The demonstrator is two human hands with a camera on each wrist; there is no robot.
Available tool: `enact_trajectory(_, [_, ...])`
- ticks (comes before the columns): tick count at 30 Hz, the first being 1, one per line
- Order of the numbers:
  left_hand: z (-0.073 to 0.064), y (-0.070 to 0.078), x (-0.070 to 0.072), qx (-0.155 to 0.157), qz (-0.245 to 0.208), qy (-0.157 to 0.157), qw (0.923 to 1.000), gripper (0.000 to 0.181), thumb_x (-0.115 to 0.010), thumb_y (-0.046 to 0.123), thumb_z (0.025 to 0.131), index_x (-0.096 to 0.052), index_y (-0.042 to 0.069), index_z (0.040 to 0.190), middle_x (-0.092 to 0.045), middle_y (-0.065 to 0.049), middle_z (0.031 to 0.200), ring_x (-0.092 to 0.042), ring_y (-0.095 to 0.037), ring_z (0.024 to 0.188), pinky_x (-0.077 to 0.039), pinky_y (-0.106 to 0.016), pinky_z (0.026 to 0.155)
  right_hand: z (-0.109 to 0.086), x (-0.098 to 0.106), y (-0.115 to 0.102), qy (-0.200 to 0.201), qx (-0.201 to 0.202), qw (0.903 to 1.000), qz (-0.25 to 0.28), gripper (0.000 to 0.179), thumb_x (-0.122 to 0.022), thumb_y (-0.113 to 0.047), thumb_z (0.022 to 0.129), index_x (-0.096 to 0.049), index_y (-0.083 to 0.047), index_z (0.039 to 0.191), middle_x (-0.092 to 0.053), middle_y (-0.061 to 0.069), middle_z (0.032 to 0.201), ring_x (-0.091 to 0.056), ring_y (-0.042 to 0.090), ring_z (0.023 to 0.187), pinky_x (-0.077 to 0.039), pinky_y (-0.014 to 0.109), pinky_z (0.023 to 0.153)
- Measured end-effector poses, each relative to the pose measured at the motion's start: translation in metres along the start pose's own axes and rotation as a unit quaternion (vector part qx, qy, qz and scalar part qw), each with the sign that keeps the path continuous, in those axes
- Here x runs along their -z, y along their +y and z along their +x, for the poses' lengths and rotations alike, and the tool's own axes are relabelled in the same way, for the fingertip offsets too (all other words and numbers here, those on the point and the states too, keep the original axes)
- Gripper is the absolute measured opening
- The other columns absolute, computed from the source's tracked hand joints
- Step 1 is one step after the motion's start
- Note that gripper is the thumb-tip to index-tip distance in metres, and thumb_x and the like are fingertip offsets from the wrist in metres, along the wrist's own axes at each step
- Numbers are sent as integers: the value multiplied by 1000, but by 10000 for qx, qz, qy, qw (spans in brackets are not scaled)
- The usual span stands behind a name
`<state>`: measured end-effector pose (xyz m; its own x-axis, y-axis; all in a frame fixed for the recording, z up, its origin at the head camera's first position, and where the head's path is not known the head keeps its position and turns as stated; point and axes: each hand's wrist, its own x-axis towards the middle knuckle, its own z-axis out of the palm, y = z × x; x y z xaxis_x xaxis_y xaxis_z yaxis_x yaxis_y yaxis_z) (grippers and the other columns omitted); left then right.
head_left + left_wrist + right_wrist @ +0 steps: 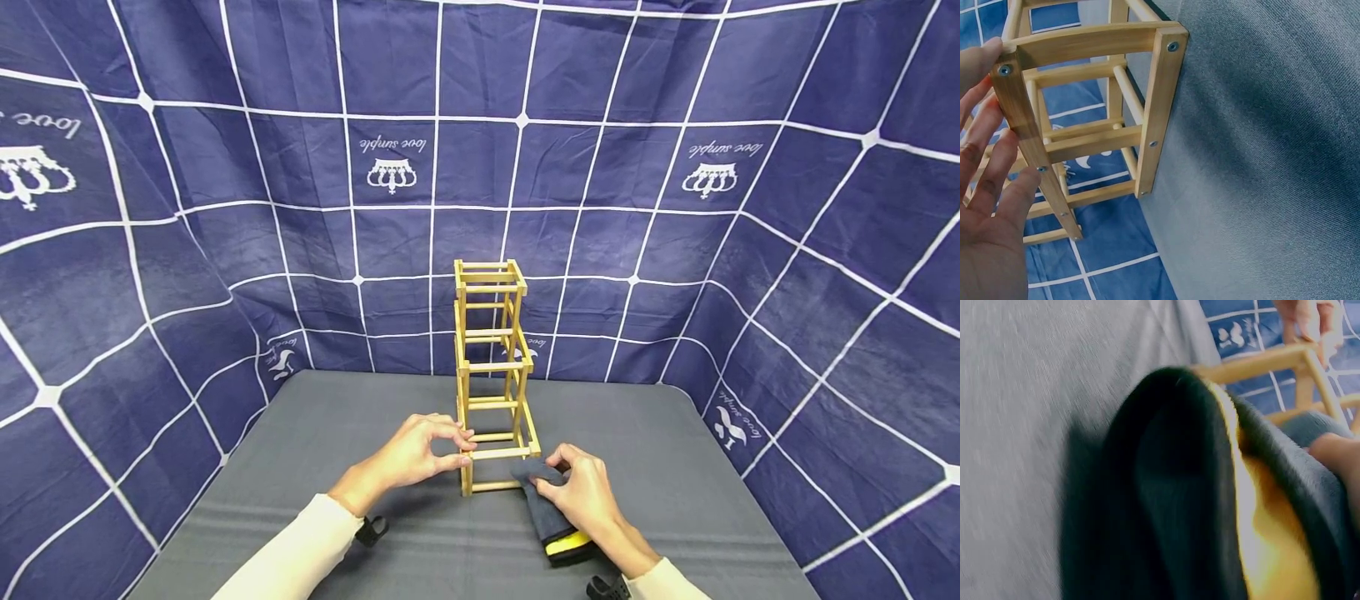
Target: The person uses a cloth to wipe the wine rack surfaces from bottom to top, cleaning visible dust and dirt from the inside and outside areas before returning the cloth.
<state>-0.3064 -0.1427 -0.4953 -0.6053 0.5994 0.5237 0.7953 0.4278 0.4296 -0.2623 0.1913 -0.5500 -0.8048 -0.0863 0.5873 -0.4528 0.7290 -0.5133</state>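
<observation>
A stepped rack (497, 454) of light wooden bars stands upright in the middle, its tiers rising toward the back. My left hand (422, 450) holds the rack's front left corner, thumb and fingers at the post; in the left wrist view fingertips (1030, 178) lie along that post. On the other side, my right hand (581, 483) pinches a grey cloth (542, 508) with a yellow underside and dark edging. The cloth hangs folded beside the rack's front right corner, its upper end against the lowest tier. In the right wrist view the cloth (1179, 462) covers much of the rack.
A grey cloth-covered tabletop (360, 400) lies under the rack. Behind and on both sides hangs a blue curtain (585, 192) with white grid lines. Dark straps (372, 531) show at my wrists below light sleeves.
</observation>
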Motion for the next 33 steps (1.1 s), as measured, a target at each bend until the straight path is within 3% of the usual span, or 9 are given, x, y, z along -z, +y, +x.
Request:
enact_trajectory(5, [1,1,-1,43,-13,30,10000,16,-100,15,93,-93,19,106,-92,-2,118,-86,-29,121,-67,-51,114,4,20,8,-166,395,9991,52,43,-108,-5,71,-79,-27,93,-82,-13,94,-74,0,87,-61,23,76])
enact_trajectory(13, [-5,0,-2,156,-219,178,9995,17,-98,14,96,-93,18,111,-91,-4,123,-85,-30,122,-68,-47,112,25,53,14,299,1102,9924,454,48,-102,7,77,-89,-21,113,-87,-9,108,-83,15,100,-52,2,100])
enact_trajectory(16, [-8,-3,0,216,-276,197,9992,21,-99,15,95,-92,19,114,-90,-4,125,-86,-24,120,-70,-42,109,34,55,7,306,1614,9849,538,49,-101,8,79,-90,-17,119,-87,-3,115,-84,22,105,-54,7,106])
enact_trajectory(19, [-9,-6,2,288,-420,205,9985,22,-100,16,94,-91,18,114,-89,-2,125,-87,-22,118,-70,-37,107,44,52,-6,120,2154,9761,273,50,-101,7,79,-89,-15,122,-87,0,118,-83,25,108,-62,24,100])
enact_trajectory(22, [-8,-7,3,319,-553,221,9977,18,-101,14,92,-91,16,107,-90,0,123,-87,-24,117,-70,-37,107,51,44,-23,-235,2461,9684,-318,47,-102,-1,80,-89,-18,122,-87,-1,119,-81,22,108,-62,40,90])
enact_trajectory(27, [-5,-5,4,350,-476,166,9981,11,-102,16,92,-91,18,97,-91,3,120,-88,-24,118,-69,-42,111,56,20,-49,-945,2603,9552,-1042,36,-104,-20,86,-91,-22,119,-89,-9,116,-78,14,107,-57,37,83])
enact_trajectory(31, [-6,-5,4,403,-437,106,9982,11,-101,14,92,-92,17,97,-91,-1,120,-87,-25,121,-69,-43,112,58,-3,-68,-1318,2748,9447,-1209,33,-101,-33,92,-91,-22,121,-89,-10,118,-77,13,110,-58,36,86])
enact_trajectory(33, [-6,-5,4,399,-441,80,9982,12,-100,11,92,-91,16,97,-91,-5,120,-87,-26,122,-69,-43,112,59,-11,-74,-1373,2728,9444,-1217,33,-100,-35,94,-91,-22,122,-89,-10,119,-77,13,110,-59,36,87])
